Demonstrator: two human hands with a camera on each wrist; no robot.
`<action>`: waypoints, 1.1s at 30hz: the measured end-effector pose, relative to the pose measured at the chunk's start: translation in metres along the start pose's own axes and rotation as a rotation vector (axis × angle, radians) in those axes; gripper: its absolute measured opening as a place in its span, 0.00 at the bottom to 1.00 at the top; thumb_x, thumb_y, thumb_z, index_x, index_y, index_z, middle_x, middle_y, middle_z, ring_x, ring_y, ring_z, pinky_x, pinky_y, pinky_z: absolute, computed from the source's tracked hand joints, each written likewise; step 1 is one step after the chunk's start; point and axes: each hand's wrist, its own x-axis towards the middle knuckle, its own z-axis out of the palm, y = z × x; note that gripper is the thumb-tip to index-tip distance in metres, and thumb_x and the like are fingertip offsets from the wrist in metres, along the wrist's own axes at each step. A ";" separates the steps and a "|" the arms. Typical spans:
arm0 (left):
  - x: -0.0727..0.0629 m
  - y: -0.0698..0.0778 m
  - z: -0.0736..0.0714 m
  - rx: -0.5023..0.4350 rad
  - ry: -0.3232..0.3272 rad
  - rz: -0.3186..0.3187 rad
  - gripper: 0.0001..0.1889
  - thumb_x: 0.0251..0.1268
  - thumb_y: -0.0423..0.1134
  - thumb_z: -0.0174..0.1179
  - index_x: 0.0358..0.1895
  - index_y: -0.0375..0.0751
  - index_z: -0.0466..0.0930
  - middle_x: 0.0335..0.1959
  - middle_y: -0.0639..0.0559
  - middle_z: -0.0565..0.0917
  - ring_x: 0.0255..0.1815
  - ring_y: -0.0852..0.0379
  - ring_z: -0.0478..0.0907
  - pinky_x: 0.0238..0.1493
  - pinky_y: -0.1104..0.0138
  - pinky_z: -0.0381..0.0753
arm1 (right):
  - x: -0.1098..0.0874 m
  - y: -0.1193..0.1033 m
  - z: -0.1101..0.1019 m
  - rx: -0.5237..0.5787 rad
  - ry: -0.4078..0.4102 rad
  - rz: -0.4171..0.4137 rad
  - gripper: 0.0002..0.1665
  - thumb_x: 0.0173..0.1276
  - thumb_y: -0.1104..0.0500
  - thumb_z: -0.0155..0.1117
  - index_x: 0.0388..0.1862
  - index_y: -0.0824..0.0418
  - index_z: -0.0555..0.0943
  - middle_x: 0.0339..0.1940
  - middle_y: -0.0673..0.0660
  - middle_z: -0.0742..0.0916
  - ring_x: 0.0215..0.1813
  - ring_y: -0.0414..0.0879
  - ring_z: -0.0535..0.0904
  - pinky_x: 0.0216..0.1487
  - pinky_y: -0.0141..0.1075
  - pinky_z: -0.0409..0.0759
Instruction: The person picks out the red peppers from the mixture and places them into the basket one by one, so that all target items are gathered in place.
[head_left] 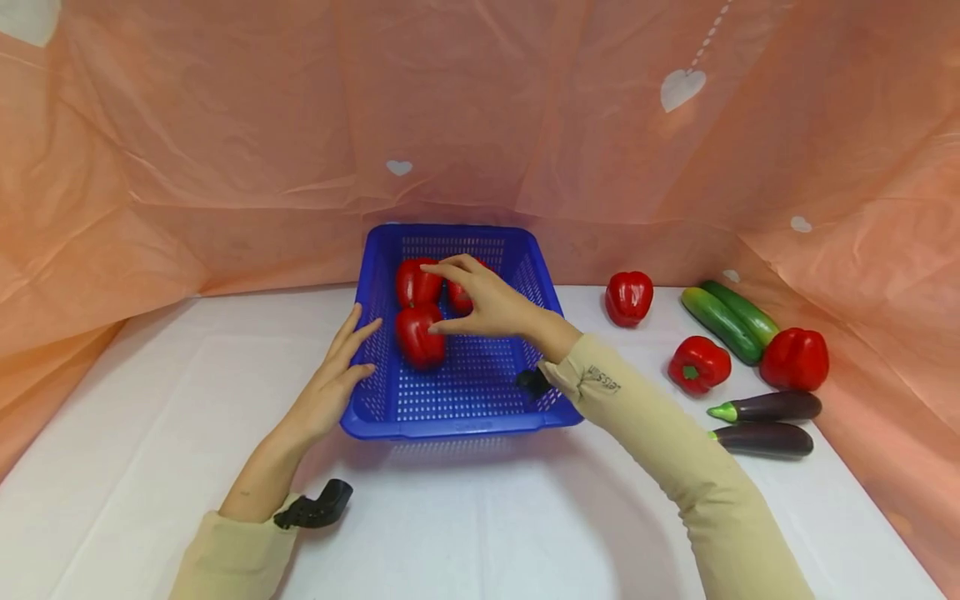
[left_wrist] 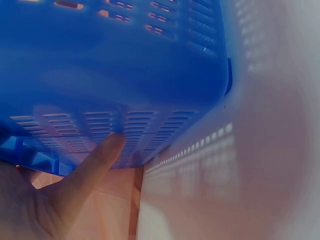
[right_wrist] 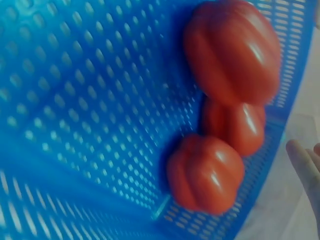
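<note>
My right hand (head_left: 491, 304) hovers inside a blue perforated plastic basket (head_left: 465, 429), thumb and fingers spread apart with nothing held. Just beyond its fingertips sit a red bell pepper (head_left: 414, 285) and, nearer to me, another red bell pepper (head_left: 420, 340). A third red bell pepper (head_left: 459, 298) is partly covered by that hand; the right wrist view shows all three, one large pepper (right_wrist: 235, 55) closest to the camera. My left hand (head_left: 330, 392) is at the basket's left side with straight, spread fingers. In the left wrist view its thumb (left_wrist: 100, 155) lies against or close to the outer wall.
Right of the basket, on the white tablecloth (head_left: 480, 517), lie three more red bell peppers (head_left: 628, 298), two cucumbers (head_left: 723, 323) and two eggplants (head_left: 776, 407). An orange plastic sheet (head_left: 465, 108) hangs behind and at both sides.
</note>
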 end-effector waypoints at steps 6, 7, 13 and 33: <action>0.000 0.000 -0.002 -0.004 0.004 0.001 0.28 0.68 0.27 0.42 0.72 0.29 0.55 0.79 0.42 0.36 0.78 0.39 0.30 0.71 0.36 0.33 | -0.005 0.002 -0.018 0.002 0.060 -0.010 0.47 0.53 0.51 0.76 0.70 0.60 0.68 0.65 0.64 0.71 0.65 0.55 0.70 0.64 0.43 0.74; 0.000 0.000 -0.002 -0.005 0.002 0.003 0.28 0.68 0.27 0.42 0.72 0.29 0.55 0.79 0.42 0.36 0.78 0.39 0.30 0.71 0.36 0.33 | -0.006 0.003 -0.021 0.010 0.065 -0.004 0.47 0.53 0.51 0.76 0.70 0.61 0.68 0.65 0.64 0.71 0.65 0.55 0.70 0.62 0.43 0.75; 0.001 -0.001 -0.001 -0.007 -0.004 -0.001 0.28 0.68 0.27 0.41 0.72 0.29 0.55 0.79 0.42 0.35 0.78 0.39 0.29 0.70 0.36 0.33 | -0.019 0.009 -0.044 0.031 0.074 0.064 0.47 0.55 0.53 0.74 0.71 0.59 0.66 0.67 0.63 0.69 0.65 0.54 0.71 0.58 0.42 0.79; -0.002 -0.004 -0.006 -0.005 0.007 0.013 0.28 0.67 0.27 0.42 0.71 0.28 0.55 0.79 0.40 0.36 0.78 0.37 0.30 0.70 0.35 0.33 | -0.058 0.033 -0.071 0.017 0.160 0.231 0.47 0.56 0.51 0.73 0.73 0.53 0.64 0.70 0.59 0.67 0.66 0.55 0.70 0.59 0.49 0.77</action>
